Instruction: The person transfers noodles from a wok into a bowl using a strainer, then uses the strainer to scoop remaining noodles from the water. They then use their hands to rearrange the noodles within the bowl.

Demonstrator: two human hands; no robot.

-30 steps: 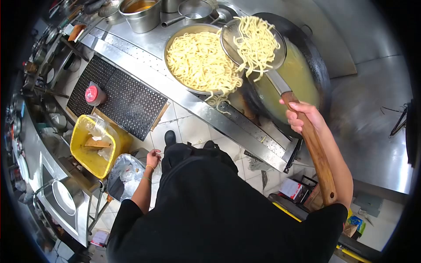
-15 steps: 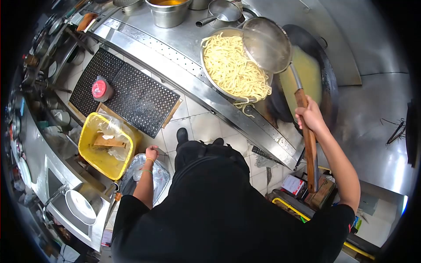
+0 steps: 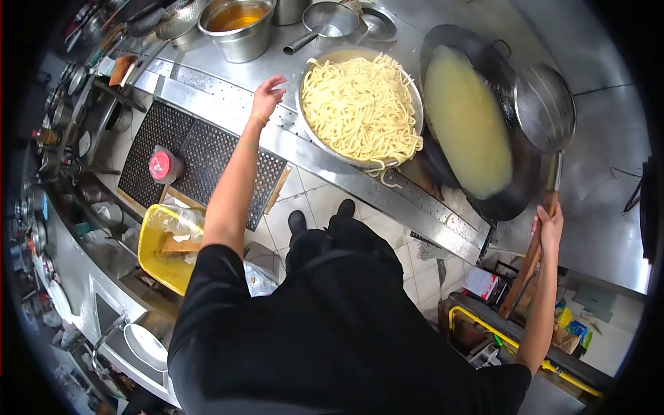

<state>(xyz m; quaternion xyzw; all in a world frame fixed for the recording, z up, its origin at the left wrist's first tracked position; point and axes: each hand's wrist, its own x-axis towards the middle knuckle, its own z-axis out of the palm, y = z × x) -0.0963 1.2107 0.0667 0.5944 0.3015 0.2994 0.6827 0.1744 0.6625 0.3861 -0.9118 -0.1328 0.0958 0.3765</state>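
My right hand is closed round the wooden handle of a wide mesh strainer, whose round head is over the far right rim of a large wok. Cloudy yellowish liquid fills much of the wok. To its left, a metal bowl is heaped with thick noodles, and a few strands hang over its front edge. My left hand is held out near the bowl's left side, apart from it, with fingers spread and nothing in them.
Behind the bowl are a long-handled saucepan and a pot of orange liquid. On the floor side are black perforated mats, a pink-lidded tub and a yellow bin. A metal counter edge runs before me.
The strainer has swung right, from above the noodle bowl to the wok's far side. My left hand has risen from beside the yellow bin to near the bowl.
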